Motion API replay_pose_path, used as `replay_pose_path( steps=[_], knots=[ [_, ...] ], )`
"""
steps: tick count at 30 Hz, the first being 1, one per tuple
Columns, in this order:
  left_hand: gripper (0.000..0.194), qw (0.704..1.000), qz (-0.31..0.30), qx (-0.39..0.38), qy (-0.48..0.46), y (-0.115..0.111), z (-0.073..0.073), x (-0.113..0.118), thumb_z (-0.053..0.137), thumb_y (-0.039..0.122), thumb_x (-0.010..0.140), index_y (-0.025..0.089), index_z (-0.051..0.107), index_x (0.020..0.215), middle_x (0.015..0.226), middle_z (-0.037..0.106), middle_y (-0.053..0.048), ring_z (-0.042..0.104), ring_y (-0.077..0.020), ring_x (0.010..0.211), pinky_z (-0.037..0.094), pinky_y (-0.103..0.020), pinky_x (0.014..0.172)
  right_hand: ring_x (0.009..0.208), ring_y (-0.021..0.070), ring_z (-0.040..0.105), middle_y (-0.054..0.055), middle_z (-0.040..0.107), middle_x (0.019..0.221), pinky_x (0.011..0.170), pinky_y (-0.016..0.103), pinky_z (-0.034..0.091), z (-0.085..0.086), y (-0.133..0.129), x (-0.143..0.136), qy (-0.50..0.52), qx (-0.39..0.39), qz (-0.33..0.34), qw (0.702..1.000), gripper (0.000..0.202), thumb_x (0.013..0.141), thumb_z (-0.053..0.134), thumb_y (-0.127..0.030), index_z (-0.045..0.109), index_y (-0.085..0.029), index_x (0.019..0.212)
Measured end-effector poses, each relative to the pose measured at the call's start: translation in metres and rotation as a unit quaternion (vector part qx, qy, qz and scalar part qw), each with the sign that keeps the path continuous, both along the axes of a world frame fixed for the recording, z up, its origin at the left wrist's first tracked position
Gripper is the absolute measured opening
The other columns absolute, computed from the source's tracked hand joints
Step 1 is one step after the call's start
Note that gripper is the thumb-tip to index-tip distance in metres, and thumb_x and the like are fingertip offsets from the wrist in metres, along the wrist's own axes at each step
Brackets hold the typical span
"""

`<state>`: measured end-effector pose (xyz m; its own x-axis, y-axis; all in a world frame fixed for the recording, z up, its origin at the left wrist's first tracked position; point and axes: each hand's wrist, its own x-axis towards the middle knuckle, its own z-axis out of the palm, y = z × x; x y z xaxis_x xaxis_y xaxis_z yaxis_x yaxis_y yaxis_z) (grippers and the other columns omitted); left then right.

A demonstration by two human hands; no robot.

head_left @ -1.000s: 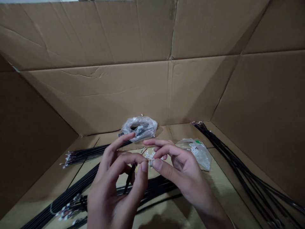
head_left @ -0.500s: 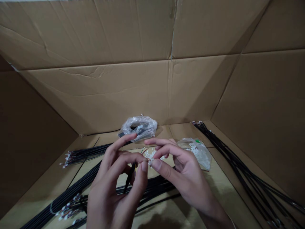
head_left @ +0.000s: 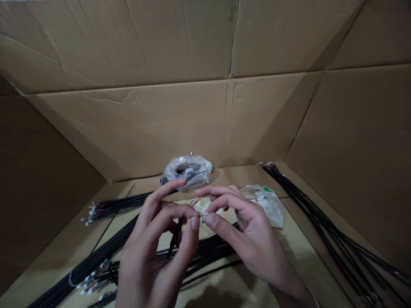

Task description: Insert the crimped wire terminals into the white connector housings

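Between thumb and forefinger, my left hand [head_left: 160, 239] pinches the thin coloured wires at the end of a black cable [head_left: 175, 239], which runs down behind its thumb. My right hand [head_left: 244, 231] is closed at the fingertips on a small white connector [head_left: 203, 217] that meets those wires. Whether the wires are seated in it is too small to tell. Just behind the fingertips lies a scatter of small white connectors [head_left: 212, 206]. Under both hands a bundle of black cables [head_left: 212, 252] crosses the board.
A clear bag of white connectors [head_left: 269, 207] lies to the right, and a clear bag with black cable [head_left: 188, 171] at the back. More black cables [head_left: 321, 222] stretch along the right; tied bundles [head_left: 96, 248] lie left. Cardboard walls [head_left: 160, 111] enclose the space.
Both hands hold nearly the same pose, with only a slight shift at the fingertips. The wires and connector stay pinched between them.
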<state>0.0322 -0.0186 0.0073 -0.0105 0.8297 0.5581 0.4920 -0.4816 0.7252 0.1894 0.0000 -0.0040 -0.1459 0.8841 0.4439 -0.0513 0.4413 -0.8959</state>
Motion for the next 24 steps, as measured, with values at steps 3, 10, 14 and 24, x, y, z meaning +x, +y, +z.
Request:
replay_pose_path(
  steps=[3, 10, 14, 24],
  knots=[
    [0.019, 1.000, -0.002, -0.012, 0.002, 0.000, 0.001, -0.001, 0.059, 0.023, 0.097, 0.033, 0.067, 0.083, 0.122, 0.068, 0.006, 0.051, -0.0168, 0.136, 0.041, -0.027, 0.103, 0.120, 0.0181, 0.063, 0.000, 0.074, 0.119, 0.106, 0.036, 0.044, 0.000, 0.000, 0.000, -0.014, 0.010, -0.012, 1.000, 0.009, 0.096, 0.070, -0.024, 0.069, -0.025, 0.087],
    [0.018, 0.999, 0.015, -0.011, -0.046, -0.003, 0.003, 0.004, 0.062, 0.027, 0.095, 0.031, 0.068, 0.079, 0.126, 0.068, 0.005, 0.056, -0.0211, 0.132, 0.043, -0.033, 0.104, 0.120, 0.0178, 0.062, -0.001, 0.073, 0.117, 0.107, 0.035, 0.043, -0.001, -0.001, -0.003, -0.015, 0.021, -0.020, 0.999, 0.006, 0.097, 0.068, -0.025, 0.068, -0.027, 0.091],
    [0.016, 0.996, 0.043, -0.031, -0.072, -0.002, 0.003, 0.010, 0.064, 0.029, 0.093, 0.031, 0.069, 0.078, 0.127, 0.068, 0.006, 0.061, -0.0225, 0.126, 0.046, -0.034, 0.096, 0.126, 0.0189, 0.059, 0.001, 0.071, 0.124, 0.112, 0.038, 0.039, -0.002, -0.002, -0.005, -0.010, 0.014, -0.019, 1.000, 0.006, 0.098, 0.066, -0.027, 0.069, -0.027, 0.093],
    [0.015, 0.994, 0.048, -0.023, -0.094, -0.005, 0.002, 0.015, 0.064, 0.030, 0.094, 0.030, 0.070, 0.080, 0.127, 0.067, 0.005, 0.061, -0.0218, 0.126, 0.049, -0.030, 0.089, 0.136, 0.0200, 0.052, -0.001, 0.063, 0.140, 0.116, 0.040, 0.037, -0.003, -0.003, -0.005, -0.020, 0.001, -0.015, 1.000, 0.014, 0.099, 0.063, -0.028, 0.069, -0.027, 0.087]
  ],
)
